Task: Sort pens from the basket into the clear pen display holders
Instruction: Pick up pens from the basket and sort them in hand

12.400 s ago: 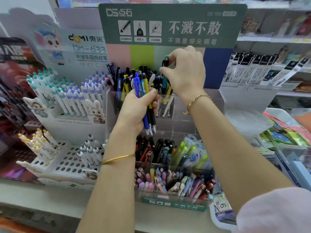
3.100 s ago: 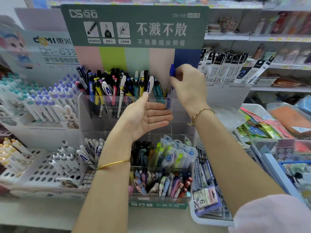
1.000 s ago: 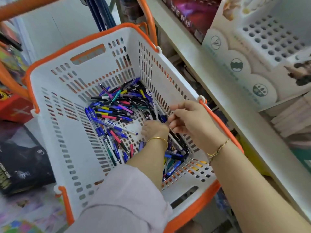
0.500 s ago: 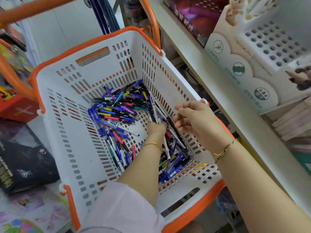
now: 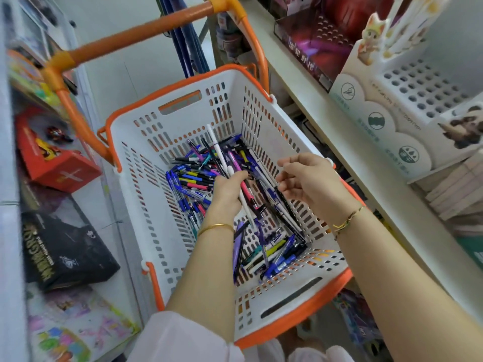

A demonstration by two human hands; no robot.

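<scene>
A white slotted basket (image 5: 146, 194) with an orange rim holds a heap of loose pens (image 5: 190, 178) in blue, black, pink and yellow. My left hand (image 5: 227, 189) is inside the basket and grips a small bunch of pens, among them a long white pen (image 5: 217, 147) and a pink one that stick up past my fingers. My right hand (image 5: 311, 181) hovers just to the right of it over the basket, fingers loosely curled, with nothing in it. The clear pen display holders are out of view.
An orange handle (image 5: 136, 32) arches over the far end of the basket. A white shelf edge (image 5: 366, 152) runs along the right, carrying a white perforated pen stand (image 5: 418, 84). Boxed toys, a red box (image 5: 52, 158) and a black one (image 5: 65, 246), lie left.
My left hand has risen from the bottom of the heap with a bunch of pens in its grip. My right hand has drawn slightly back and opened, and the view has shifted.
</scene>
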